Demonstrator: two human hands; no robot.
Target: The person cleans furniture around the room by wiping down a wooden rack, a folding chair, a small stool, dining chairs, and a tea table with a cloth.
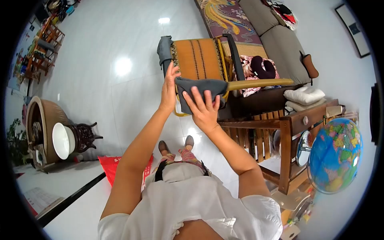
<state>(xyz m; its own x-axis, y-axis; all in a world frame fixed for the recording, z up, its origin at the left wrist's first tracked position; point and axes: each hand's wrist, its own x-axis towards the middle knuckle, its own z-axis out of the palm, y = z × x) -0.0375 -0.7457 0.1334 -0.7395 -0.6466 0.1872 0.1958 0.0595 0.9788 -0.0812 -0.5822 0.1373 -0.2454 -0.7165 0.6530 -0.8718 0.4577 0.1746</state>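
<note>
A chair with an orange woven panel (196, 58) and a yellow frame stands before me. Dark grey cloth (196, 84) lies over the near end of the chair, beside a tan armrest (260, 83). My right hand (204, 110) rests flat on this cloth with its fingers spread. At the cloth's left end my left hand (169, 90) is held edge-on, fingers stretched upward, touching or very close to the cloth. More grey cloth (164, 50) covers the chair's far left corner. The surface beneath my right palm is hidden.
A sofa (280, 44) with a neck pillow (263, 67) is at the right. Nearer stand a wooden slatted table (285, 152) and a globe (336, 155). A white bowl on a dark carved stand (82, 138) is at the left, and a red bag (114, 166) lies near my left arm.
</note>
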